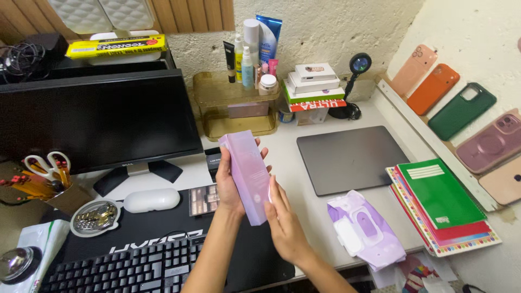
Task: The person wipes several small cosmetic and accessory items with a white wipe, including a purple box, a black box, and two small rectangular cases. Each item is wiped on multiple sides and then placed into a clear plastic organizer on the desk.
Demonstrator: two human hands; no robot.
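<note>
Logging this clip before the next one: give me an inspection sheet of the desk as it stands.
Surface: white desk, black mat under keyboard.
Job's things: tall lilac box, held upright above the desk.
Clutter: closed laptop, wipes pack, notebooks, scissors cup, shelf of bottles.
Grips: left hand wraps the box; right hand flat against its lower side.
Cables: tangle top left.
Surroundings: monitor, phone cases along the wall.

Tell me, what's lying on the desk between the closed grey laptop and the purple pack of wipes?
Nothing: in the head view the closed grey laptop and the purple wipes pack are parted only by a narrow strip of bare white desk.
</note>
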